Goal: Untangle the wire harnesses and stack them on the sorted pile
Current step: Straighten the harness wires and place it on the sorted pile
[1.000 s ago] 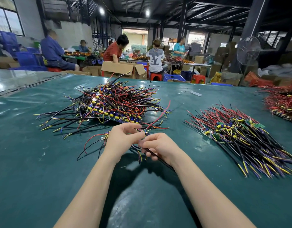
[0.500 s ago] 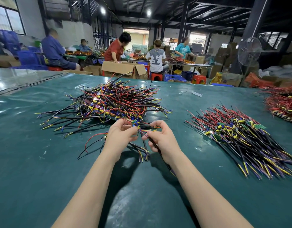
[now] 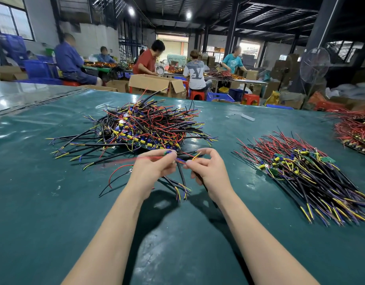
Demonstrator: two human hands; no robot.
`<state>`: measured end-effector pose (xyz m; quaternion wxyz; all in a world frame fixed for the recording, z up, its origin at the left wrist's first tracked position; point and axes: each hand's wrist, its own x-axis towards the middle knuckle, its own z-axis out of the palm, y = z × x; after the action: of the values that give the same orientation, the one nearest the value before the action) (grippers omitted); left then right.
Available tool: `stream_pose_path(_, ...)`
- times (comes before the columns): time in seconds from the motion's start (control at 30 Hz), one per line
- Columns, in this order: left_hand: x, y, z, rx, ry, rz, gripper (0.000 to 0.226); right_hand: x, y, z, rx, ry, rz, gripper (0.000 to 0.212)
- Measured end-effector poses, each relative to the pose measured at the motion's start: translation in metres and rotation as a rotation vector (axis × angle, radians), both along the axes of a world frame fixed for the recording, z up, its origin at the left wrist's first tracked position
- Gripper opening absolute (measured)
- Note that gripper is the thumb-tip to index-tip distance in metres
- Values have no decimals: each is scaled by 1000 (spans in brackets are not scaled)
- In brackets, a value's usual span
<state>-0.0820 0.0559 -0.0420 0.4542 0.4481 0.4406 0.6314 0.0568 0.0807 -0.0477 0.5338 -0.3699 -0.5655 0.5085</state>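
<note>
Both hands are up over the dark green counter [image 3: 54, 202], just in front of the tangled heap of black, red and yellow wire harnesses [image 3: 140, 130]. The left hand [image 3: 154, 171] has its fingers pinched on thin coloured leads. The right hand [image 3: 208, 173] has its fingers curled round black cable, and one black-sheathed harness [image 3: 181, 176] dangles between them. The sorted pile of aligned harnesses [image 3: 300, 177] lies well apart, to the right.

Danger here: a blurred red lead [image 3: 120, 161] trails left beside the heap, so a hard tug could snag it, drag neighbours along or strain a joint.

Writing? None is legible, and the mark on a distant grey shirt [image 3: 195, 76] is unclear.
</note>
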Motion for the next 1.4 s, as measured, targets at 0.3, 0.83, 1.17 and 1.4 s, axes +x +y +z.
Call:
stream_pose_path(0.3,2,-1,9,-98,-535,-137,19,-1,0,1,-133,334,338,20)
stream_pose_path(0.83,-2,-3,10,-9,-476,5,21,-12,-7,13,-61,-140,280,25)
stream_pose_path(1.17,4,-5,10,-20,-336,69,22,-11,-8,12,-91,-318,161,33)
stream_pose_path(1.4,6,-3,11,-35,-206,260,28,-14,-8,7,-204,-110,286,26)
